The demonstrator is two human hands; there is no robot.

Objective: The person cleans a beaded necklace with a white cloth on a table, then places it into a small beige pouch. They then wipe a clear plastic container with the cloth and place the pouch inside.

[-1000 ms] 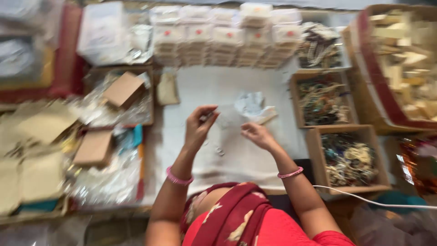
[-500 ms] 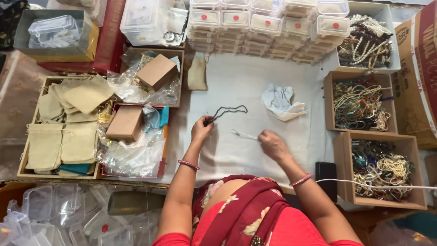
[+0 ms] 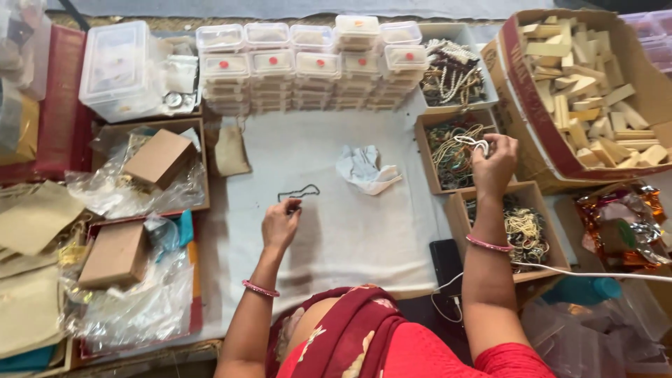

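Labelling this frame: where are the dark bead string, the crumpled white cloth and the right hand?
dark bead string point(image 3: 299, 192), head view, loop's middle.
crumpled white cloth point(image 3: 364, 169), head view, centre.
right hand point(image 3: 494, 162), head view, its back.

White cloth point(image 3: 350, 231), dark bead string point(image 3: 297, 192)

Two hands work here: the left hand point(image 3: 281, 222) and the right hand point(image 3: 494, 164). By the right hand stand three open boxes of beads point(image 3: 451, 150), and left of the left hand lie two brown boxes point(image 3: 159, 157).

— The flat white cloth mat point(image 3: 336, 231) looks matt and woven; the thin dark beaded string point(image 3: 298, 193) is faintly glossy.
— And the brown cardboard tray point(image 3: 427, 150) is dull (plain paper board), its pale bead strands point(image 3: 470, 142) shiny.
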